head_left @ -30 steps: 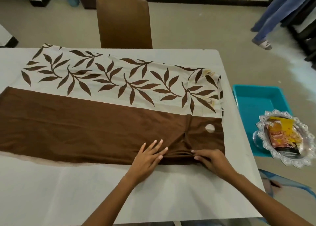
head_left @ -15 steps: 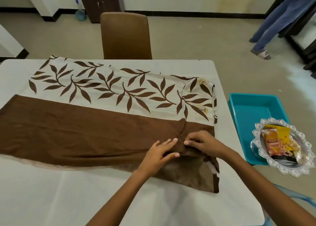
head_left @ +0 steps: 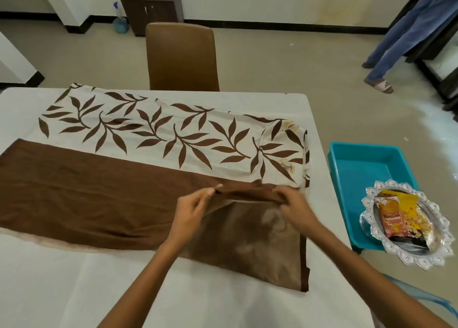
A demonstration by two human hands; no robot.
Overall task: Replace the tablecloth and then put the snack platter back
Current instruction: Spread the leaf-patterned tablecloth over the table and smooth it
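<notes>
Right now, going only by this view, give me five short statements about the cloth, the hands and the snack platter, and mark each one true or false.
1. Both hands, the left hand and the right hand, pinch a fold of the brown tablecloth. True.
2. The snack platter sits on the table in the middle of the cloth. False: it is off the white table, to the right, resting on the turquoise tray.
3. The platter holds snack packets. True.
4. The cloth is plain brown all over. False: its far half is cream with brown leaves.
5. A brown chair stands at the table's far side. True.
</notes>
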